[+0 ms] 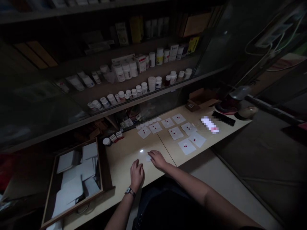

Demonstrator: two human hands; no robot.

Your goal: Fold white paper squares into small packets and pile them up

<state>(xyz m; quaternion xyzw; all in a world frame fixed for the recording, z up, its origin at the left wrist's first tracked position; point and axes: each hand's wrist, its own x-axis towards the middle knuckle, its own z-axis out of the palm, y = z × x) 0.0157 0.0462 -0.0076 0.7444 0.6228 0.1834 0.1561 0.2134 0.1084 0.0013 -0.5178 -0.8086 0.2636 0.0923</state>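
Note:
A small white folded paper (148,158) lies on the light wooden tabletop (124,163) in front of me. My right hand (157,159) is closed at its right edge, fingertips on the paper and partly covering it. To the left, my left hand (137,174) hovers near the table with bent fingers somewhat apart, holding nothing that I can see. It wears a watch (129,191) at the wrist. Several square white papers (185,150) with red and pale pills on them are spread to the right. A row of small folded white packets (150,122) sits behind them.
An open drawer (100,166) with stacks of white paper (72,188) juts out at left. A white jar (106,141) and small boxes stand by it. Shelves of medicine bottles (151,83) rise behind. Toward the right are a dark phone (223,118), a lit screen and a cardboard box (201,97).

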